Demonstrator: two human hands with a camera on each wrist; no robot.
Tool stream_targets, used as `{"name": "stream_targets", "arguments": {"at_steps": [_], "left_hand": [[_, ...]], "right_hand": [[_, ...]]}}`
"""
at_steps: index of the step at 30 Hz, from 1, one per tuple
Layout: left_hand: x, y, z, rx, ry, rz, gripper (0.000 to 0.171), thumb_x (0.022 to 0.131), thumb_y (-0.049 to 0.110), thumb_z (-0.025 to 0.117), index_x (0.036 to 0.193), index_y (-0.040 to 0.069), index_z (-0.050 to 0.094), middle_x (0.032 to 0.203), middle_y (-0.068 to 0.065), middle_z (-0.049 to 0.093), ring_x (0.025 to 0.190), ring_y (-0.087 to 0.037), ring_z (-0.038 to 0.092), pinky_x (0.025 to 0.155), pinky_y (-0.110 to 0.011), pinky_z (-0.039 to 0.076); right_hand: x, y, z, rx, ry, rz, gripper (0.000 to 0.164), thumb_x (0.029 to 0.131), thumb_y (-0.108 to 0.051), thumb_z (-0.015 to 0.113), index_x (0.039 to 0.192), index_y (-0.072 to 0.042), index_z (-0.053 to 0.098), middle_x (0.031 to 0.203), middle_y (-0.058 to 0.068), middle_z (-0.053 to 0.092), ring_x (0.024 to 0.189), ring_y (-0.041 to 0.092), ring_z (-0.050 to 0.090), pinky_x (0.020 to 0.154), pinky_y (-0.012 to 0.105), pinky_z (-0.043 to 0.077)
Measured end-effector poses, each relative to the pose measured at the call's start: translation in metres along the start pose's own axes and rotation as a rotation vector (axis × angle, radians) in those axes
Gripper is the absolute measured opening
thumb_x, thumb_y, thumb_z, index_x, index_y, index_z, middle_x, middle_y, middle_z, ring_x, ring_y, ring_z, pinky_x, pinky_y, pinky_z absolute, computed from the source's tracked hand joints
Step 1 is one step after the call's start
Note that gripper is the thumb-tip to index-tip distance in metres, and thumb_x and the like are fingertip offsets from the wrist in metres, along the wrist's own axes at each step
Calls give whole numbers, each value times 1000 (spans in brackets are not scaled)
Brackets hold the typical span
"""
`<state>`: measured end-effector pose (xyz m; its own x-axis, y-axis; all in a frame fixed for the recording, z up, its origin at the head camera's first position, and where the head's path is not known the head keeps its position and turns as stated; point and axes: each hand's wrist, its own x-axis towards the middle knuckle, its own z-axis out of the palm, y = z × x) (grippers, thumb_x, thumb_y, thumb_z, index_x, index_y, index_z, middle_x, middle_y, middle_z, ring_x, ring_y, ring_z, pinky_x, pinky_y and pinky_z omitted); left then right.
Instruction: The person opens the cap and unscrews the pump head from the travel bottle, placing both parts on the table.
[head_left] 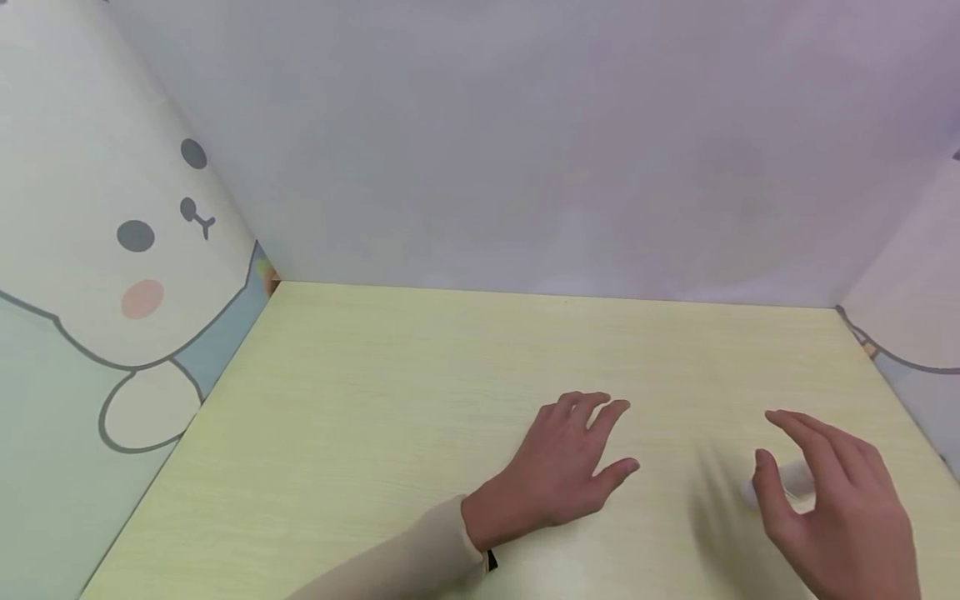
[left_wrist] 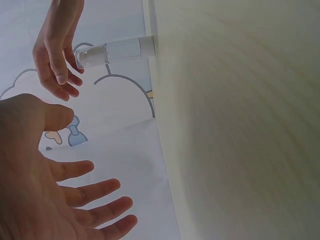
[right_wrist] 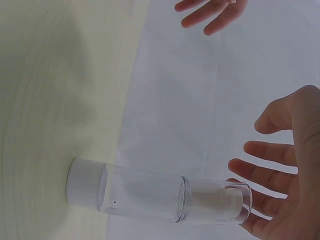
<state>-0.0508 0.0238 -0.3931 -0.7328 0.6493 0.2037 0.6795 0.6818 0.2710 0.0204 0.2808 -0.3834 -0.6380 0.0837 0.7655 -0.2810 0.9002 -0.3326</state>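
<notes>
Bottle (right_wrist: 150, 194), clear with a white foot, stands upright on the surface (head_left: 360, 392), close by the right hand (head_left: 847, 517), whose parted, loosely curved fingers hold nothing; whether they touch its top, I cannot tell. A sideways knock up there could topple it, tall and narrow as it looks. The left hand (head_left: 558, 467), well apart, is spread and empty.

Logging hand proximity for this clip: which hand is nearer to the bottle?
Right. The right hand is close by the top of the bottle; the left hand is clearly apart, off to its left.
</notes>
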Motion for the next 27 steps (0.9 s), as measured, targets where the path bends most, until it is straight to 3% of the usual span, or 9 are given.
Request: {"name": "stream_targets", "arguments": {"at_steps": [9, 15, 22, 25, 27], "left_hand": [[4, 11, 15, 38, -41, 38, 57, 108, 56, 42, 155, 23, 43, 150, 1, 55, 139, -21, 52, 104, -37, 51], [7, 18, 24, 55, -31, 67, 56, 108, 56, 43, 154, 24, 44, 148, 3, 56, 137, -19, 53, 102, -35, 51], [12, 25, 30, -14, -34, 76, 54, 106, 55, 51, 151, 27, 46, 146, 9, 55, 135, -15, 54, 101, -32, 51], [14, 28, 32, -29, -45, 78, 54, 105, 56, 52, 151, 27, 47, 145, 11, 54, 135, -14, 54, 102, -31, 50], [16, 31, 33, -22, -49, 85, 54, 105, 56, 52, 151, 28, 46, 145, 11, 55, 135, -13, 54, 102, -30, 50]], "right_hand": [[-9, 9, 0, 15, 3, 21, 59, 98, -48, 52, 119, 3, 73, 113, 29, 70, 100, 47, 53, 109, 1, 25], [-18, 15, -1, 22, -19, 67, 56, 96, -45, 55, 123, 1, 72, 118, 29, 69, 105, 46, 52, 109, 1, 24], [-22, 18, -8, -1, -67, 98, 58, 96, -41, 53, 130, 3, 68, 118, 32, 66, 106, 46, 51, 108, -1, 21], [-24, 19, -8, 11, -55, 119, 57, 94, -37, 55, 133, 3, 66, 120, 31, 66, 113, 18, 57, 105, -1, 22], [-26, 21, -8, 23, -47, 139, 57, 91, -34, 58, 133, 3, 66, 122, 23, 68, 115, -5, 51, 101, -1, 23]]}}
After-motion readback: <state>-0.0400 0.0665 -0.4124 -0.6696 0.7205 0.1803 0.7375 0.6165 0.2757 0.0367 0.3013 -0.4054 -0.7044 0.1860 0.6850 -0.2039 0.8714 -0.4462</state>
